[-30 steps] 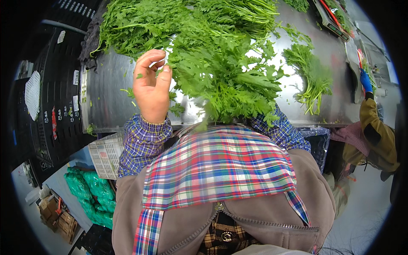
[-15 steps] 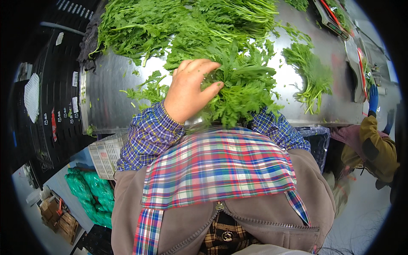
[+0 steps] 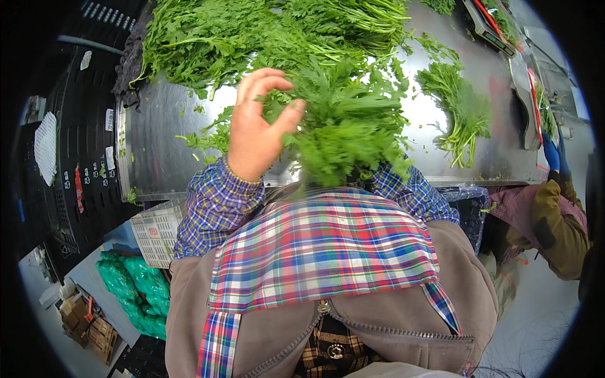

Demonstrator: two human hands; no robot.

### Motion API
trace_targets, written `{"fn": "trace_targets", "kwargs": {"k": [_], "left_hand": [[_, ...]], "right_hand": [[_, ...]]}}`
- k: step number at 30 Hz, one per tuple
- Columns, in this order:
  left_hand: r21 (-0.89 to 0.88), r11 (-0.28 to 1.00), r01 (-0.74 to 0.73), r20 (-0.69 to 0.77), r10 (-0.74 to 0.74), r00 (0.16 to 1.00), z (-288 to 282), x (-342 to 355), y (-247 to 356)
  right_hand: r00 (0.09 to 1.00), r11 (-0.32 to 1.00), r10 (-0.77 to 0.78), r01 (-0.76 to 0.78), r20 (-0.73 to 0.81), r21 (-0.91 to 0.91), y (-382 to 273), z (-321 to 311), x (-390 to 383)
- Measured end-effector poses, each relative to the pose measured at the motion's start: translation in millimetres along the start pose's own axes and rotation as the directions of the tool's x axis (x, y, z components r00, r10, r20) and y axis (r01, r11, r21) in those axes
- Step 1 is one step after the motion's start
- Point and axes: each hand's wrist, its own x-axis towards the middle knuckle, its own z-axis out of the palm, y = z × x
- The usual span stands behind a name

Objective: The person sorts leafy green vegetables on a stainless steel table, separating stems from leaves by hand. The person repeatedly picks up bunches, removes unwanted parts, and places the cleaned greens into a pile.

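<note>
Leafy bunch (image 3: 353, 126): brt grn, lobed, fanned, partly blurred; near side, worktop (image 3: 151, 145) | L hand (image 3: 255, 135): spread, curved, at bunch's left | R hand: hidden, can't tell state

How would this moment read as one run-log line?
left hand: open, at left edge of leafy bunch | right hand: hidden from view | metal table: green pile beyond, small bunch at right

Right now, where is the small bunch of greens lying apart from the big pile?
In the head view, the small bunch lies on the metal table right of centre, to the right of the leafy clump by the left hand.
</note>
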Motion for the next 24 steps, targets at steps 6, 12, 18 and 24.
{"fn": "trace_targets", "kwargs": {"k": [6,12,18,24], "left_hand": [[-0.161,0.969,-0.188,-0.014,0.188,0.982,-12.8,-1.3,16.7],[0.232,0.925,-0.302,0.28,0.233,0.931,-1.8,-5.4,15.0],[0.194,0.976,-0.094,0.062,0.083,0.995,-17.7,-9.6,3.1],[0.128,0.919,-0.373,0.355,0.309,0.882,-8.8,-11.0,23.4]], "right_hand": [[1.0,1.0,0.004,-0.004,-0.015,0.009,5.3,-10.6,4.1],[1.0,0.999,-0.004,0.003,-0.021,-0.037,10.8,-3.3,8.1],[0.999,0.996,-0.015,0.012,-0.035,-0.083,21.6,0.5,18.7],[1.0,0.995,-0.013,0.01,-0.027,-0.102,24.4,6.4,21.9]]}}
